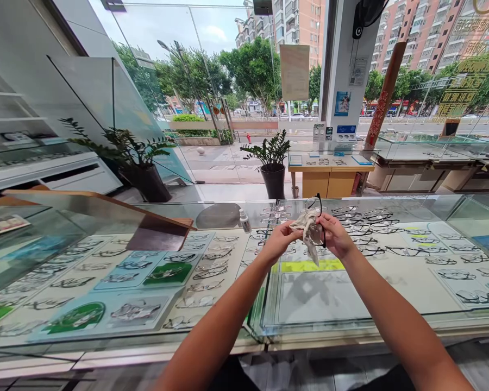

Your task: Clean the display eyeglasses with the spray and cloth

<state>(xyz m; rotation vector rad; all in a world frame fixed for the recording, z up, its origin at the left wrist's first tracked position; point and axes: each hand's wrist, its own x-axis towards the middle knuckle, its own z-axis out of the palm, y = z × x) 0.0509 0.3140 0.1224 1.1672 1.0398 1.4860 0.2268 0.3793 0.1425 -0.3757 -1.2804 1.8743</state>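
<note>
Above the glass display counter, both of my hands meet around a pair of black-framed glasses [320,205] and a crumpled pale cloth [311,227]. My left hand [280,243] is closed, pinching the cloth from the left side. My right hand [334,233] is closed on the glasses at their right side, its fingers against the cloth. The glasses are turned on edge, and the cloth covers part of them. A small clear spray bottle [245,221] stands on the counter top, left of and beyond my left hand.
Under the counter glass [309,296] lie rows of eyeglasses [212,270]. A brown wooden-edged panel [158,231] juts over the counter at left, near a dark round mat [218,215]. Beyond are potted plants [272,168], a low display cabinet [330,176] and glass walls facing a street.
</note>
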